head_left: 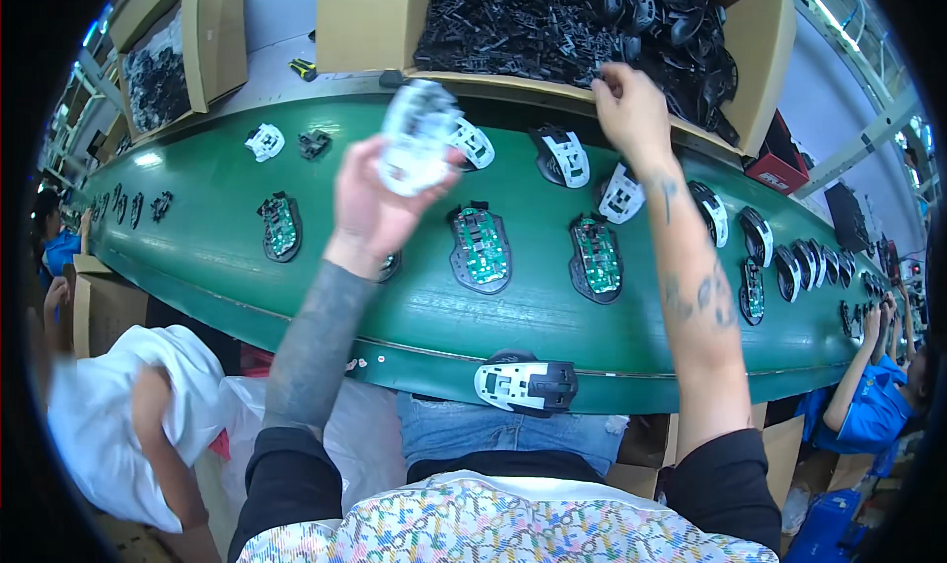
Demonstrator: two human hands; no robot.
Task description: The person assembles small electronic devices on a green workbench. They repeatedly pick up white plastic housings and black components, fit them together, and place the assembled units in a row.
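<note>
My left hand (pixel 363 203) is closed around a white plastic mouse shell (pixel 418 134), raised above the green belt and slightly blurred. At the near edge of a cardboard box full of small black plastic parts (pixel 513 35), my right hand (pixel 633 114) has its fingers curled together; whatever may be between them is too small to make out. Mouse bases with green circuit boards (pixel 481 247) lie below my hands, another base (pixel 597 257) to the right. Close to my body, a white-and-black mouse (pixel 526 383) rests sideways at the belt's front edge.
The green belt (pixel 414 316) carries several more white-and-black mouse shells (pixel 560 156) and bases along its length. At the back left are another carton (pixel 219 40) and a yellow-black cutter (pixel 303 69). People sit at the left (pixel 138 415) and right (pixel 868 395).
</note>
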